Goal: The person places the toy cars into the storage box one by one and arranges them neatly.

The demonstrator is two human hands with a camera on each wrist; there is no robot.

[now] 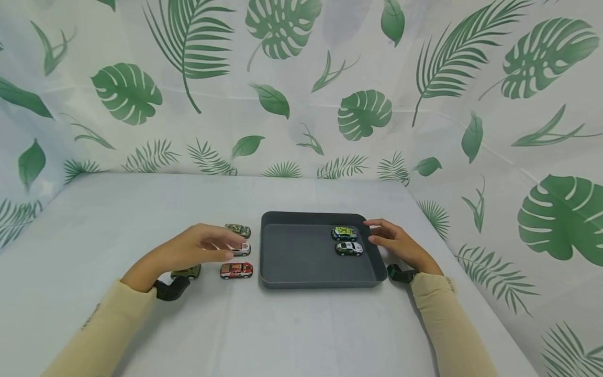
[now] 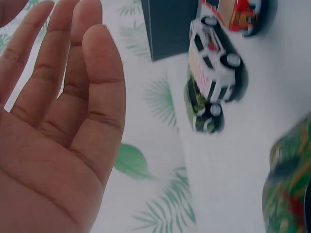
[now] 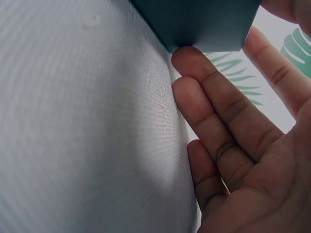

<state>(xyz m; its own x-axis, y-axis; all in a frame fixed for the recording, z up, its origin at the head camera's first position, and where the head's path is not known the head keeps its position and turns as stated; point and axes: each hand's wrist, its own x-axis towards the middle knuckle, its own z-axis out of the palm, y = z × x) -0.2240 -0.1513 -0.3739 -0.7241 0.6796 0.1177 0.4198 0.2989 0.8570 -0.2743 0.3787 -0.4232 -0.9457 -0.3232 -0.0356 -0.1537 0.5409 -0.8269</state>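
Observation:
My left hand (image 1: pixel 200 246) hovers over a white toy car (image 1: pixel 243 250), its fingers loosely extended with nothing in them. In the left wrist view the white car stands apart from the palm (image 2: pixel 53 160). A green camouflage toy car (image 1: pixel 238 230) is behind the white one, and a red toy car (image 1: pixel 236 270) in front. Another green toy car (image 1: pixel 188 272) is partly hidden by the left wrist. My right hand (image 1: pixel 398 245) rests against the right wall of a grey tray (image 1: pixel 297 256), fingers (image 3: pixel 197 104) relaxed. Inside the tray stand a yellow-green car (image 1: pixel 344 233) and a white-and-green car (image 1: pixel 349 248).
A white cloth (image 1: pixel 292 335) covers the table. Leaf-printed curtains (image 1: pixel 301 104) hang behind it and along the sides. Black straps (image 1: pixel 171 289) sit on both wrists.

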